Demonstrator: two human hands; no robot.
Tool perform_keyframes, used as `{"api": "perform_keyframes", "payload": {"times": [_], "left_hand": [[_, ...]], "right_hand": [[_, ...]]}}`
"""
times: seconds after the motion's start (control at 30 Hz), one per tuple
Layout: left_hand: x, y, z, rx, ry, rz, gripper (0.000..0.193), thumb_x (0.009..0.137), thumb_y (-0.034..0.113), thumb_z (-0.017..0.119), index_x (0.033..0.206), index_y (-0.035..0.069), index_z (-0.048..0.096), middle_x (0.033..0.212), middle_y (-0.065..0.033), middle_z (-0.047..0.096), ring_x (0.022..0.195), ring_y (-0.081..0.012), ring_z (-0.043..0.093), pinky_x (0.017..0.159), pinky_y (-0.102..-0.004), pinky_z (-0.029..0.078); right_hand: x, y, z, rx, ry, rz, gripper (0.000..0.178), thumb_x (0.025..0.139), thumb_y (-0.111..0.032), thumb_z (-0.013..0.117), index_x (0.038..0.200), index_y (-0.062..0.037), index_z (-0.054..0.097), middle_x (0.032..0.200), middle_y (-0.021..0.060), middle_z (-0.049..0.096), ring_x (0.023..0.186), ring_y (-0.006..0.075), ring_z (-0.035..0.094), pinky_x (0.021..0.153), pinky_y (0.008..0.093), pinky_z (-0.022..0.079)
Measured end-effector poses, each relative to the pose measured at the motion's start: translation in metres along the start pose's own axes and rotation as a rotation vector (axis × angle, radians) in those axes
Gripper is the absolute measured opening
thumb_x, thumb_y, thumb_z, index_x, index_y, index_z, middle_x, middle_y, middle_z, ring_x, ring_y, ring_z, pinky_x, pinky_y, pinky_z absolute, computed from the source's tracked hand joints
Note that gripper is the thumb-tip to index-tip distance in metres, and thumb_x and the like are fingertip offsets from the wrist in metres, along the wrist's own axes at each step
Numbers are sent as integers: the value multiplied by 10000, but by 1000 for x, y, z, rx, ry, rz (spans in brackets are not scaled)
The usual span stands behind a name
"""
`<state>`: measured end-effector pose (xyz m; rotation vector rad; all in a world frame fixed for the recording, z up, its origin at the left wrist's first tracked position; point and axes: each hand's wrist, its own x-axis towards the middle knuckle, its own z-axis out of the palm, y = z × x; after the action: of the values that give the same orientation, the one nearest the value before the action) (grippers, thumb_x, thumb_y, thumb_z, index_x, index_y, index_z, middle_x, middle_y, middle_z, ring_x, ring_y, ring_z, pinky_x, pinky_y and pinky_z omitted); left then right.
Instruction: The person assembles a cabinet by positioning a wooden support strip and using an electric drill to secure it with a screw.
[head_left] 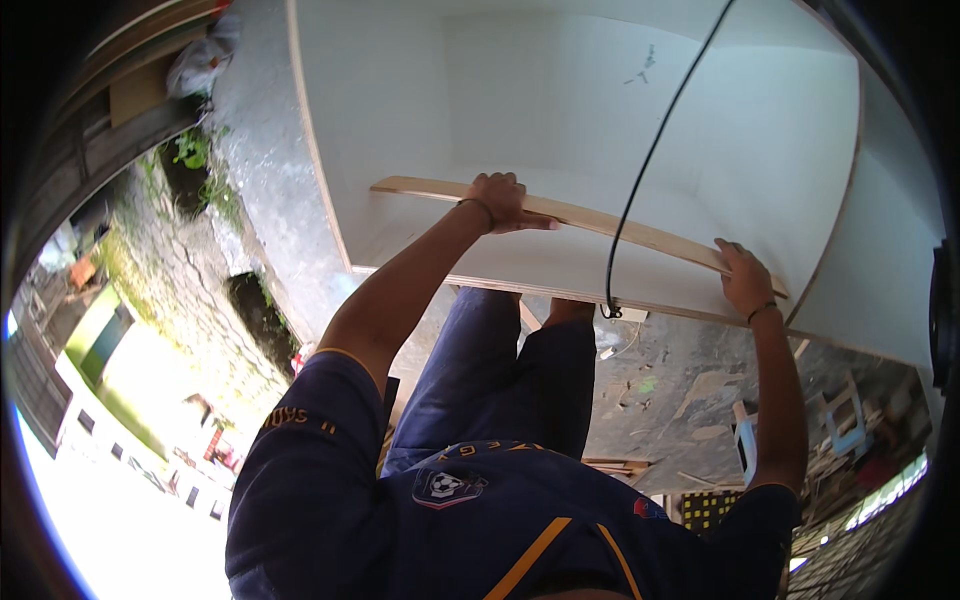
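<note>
A long, thin wooden strip (575,214) lies lengthwise inside a large open white cabinet box (540,100) with bare plywood edges. My left hand (497,200) is closed over the strip left of its middle, fingers on the far side and thumb stretched along the near side. Toward the strip's right end, my right hand (745,280) grips it, its fingers over the top edge. A thin black cable (655,145) passes across the view in front of the strip, between my hands. Whether the strip touches the box's inner panel cannot be made out.
Another white panel (880,240) adjoins the box on the right. Beneath is a worn concrete floor (660,390) with debris. Wood pieces and a yellow crate (708,510) lie at the lower right. A cracked stone strip (190,260) with plants runs along the left.
</note>
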<state>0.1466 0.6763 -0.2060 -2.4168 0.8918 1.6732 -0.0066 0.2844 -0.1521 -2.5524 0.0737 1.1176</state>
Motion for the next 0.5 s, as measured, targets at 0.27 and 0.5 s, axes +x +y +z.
{"api": "perform_keyframes", "payload": {"times": [0.27, 0.5], "left_hand": [[17, -34, 14, -7, 71, 231, 707, 775, 722, 516, 958, 49, 632, 985, -141, 609, 959, -324, 580, 844, -452, 467], [13, -184, 65, -136, -32, -34, 775, 969, 571, 101, 875, 14, 632, 899, -231, 639, 898, -410, 582, 838, -491, 435]], "right_hand": [[2, 7, 23, -104, 66, -156, 454, 803, -29, 469, 1226, -160, 568, 1026, 99, 642, 944, 314, 593, 832, 431, 492], [14, 8, 19, -34, -133, -60, 429, 837, -78, 478, 1226, -222, 587, 1002, 81, 656, 1004, 287, 601, 883, 411, 473]]}}
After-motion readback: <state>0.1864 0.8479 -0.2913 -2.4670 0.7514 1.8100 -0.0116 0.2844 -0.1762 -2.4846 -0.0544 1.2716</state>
